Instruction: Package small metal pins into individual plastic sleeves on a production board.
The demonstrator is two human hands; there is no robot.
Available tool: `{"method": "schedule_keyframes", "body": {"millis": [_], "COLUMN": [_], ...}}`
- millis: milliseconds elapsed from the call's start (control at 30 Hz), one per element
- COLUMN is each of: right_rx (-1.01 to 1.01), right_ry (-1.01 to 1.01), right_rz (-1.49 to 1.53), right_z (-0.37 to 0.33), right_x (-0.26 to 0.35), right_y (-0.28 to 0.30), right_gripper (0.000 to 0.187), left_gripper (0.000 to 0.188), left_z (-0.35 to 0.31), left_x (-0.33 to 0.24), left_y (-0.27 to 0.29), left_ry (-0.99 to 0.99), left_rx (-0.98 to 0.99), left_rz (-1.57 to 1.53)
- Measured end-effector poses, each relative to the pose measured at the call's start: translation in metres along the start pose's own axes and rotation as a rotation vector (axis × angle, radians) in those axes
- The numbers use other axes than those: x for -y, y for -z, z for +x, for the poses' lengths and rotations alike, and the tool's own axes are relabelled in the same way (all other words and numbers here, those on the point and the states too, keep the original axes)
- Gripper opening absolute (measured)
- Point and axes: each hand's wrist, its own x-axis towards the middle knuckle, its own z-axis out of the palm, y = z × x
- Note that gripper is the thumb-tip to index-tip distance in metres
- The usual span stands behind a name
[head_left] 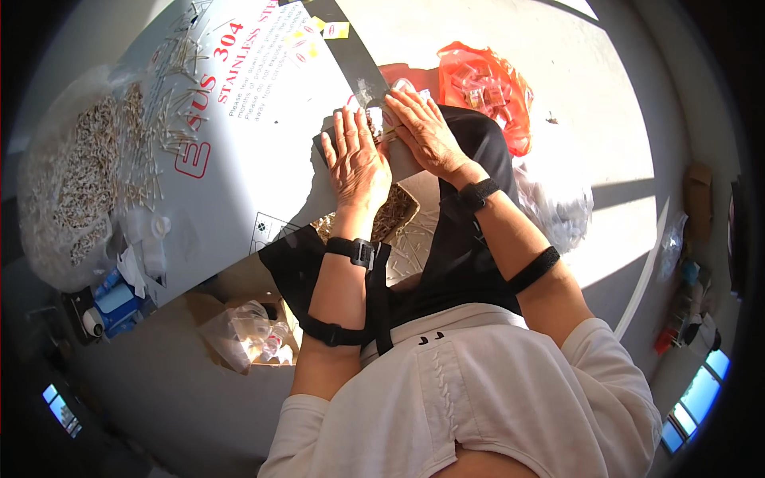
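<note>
My left hand (357,163) lies palm down at the table's right edge, its fingers straight and slightly apart. Beside it, my right hand (428,134) is also flat, with fingers stretched forward. A small bundle of cotton swabs (374,119) with white tips shows in the gap between the two hands; whether both palms touch it is partly hidden. Below the hands, between my knees, is an open cardboard box (413,205) with loose swabs inside. More swabs (171,111) lie scattered across the grey table sheet (247,159) at the left.
A large clear bag of swabs (76,183) rests at the table's left side. Yellow-and-white labels (335,30) lie at the far edge. An orange-red bag with small packs (486,92) and a clear plastic bag (558,207) are at the right. A carton (291,319) holds clear plastic.
</note>
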Motion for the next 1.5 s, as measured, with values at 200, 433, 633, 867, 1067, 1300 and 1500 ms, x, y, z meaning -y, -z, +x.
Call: {"method": "schedule_keyframes", "body": {"millis": [200,433,633,867,1067,1300,1500], "right_rx": [-0.017,-0.021,-0.022,-0.055,-0.501,-0.541,-0.529], "right_ry": [0.001,0.001,0.007,0.008,-0.474,-0.670,-0.615], "right_rz": [0.008,0.030,0.047,0.118,0.971,1.810,1.662], "right_z": [0.000,0.000,0.001,0.004,0.002,0.024,0.023], "right_x": [0.001,-0.002,-0.004,-0.002,0.001,-0.008,-0.004], "right_y": [-0.001,-0.003,-0.007,-0.006,-0.005,-0.024,-0.024], "right_gripper": [0.044,0.044,0.044,0.045,0.055,0.037,0.028], "left_gripper": [0.069,0.070,0.070,0.070,0.069,0.059,0.062], "left_z": [-0.001,0.000,0.003,0.005,0.003,0.024,0.028], "left_x": [0.001,-0.002,-0.004,-0.010,0.004,0.001,-0.020], "left_y": [0.003,0.003,0.002,-0.006,-0.005,-0.030,-0.027], "left_ry": [-0.003,0.006,0.057,0.077,0.108,0.174,0.203], "left_rx": [0.038,0.015,0.025,-0.031,-0.327,-0.409,-0.407], "left_rz": [0.029,0.000,0.002,-0.054,-0.742,-1.146,-1.243]}}
